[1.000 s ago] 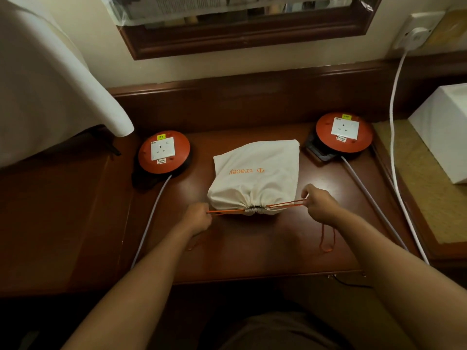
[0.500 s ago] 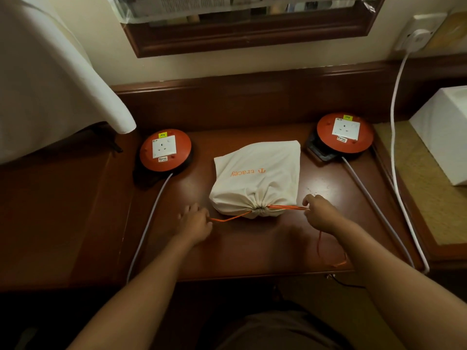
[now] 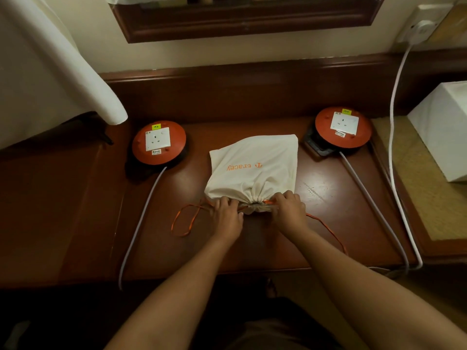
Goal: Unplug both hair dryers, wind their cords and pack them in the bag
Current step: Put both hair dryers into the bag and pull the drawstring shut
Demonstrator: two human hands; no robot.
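A cream drawstring bag point(image 3: 255, 168) with orange lettering lies full on the brown desk point(image 3: 328, 223), its mouth gathered tight toward me. No hair dryer shows; whatever fills the bag is hidden. My left hand point(image 3: 226, 213) grips the orange drawstring point(image 3: 184, 221) right at the left side of the gathered mouth. My right hand point(image 3: 288, 210) pinches the cord at the mouth's right side. Loose loops of the drawstring trail on the desk to both sides.
Two orange extension reels with white sockets stand on the desk, one at the left point(image 3: 158, 142) and one at the right point(image 3: 343, 127), each with a grey cable running off the front edge. A white plug point(image 3: 422, 31) sits in the wall socket. A white box point(image 3: 444, 127) stands far right.
Both hands have moved inward along the drawstring to the bag's mouth. The cords, pulled taut a second ago, now lie slack in loops on the desk.
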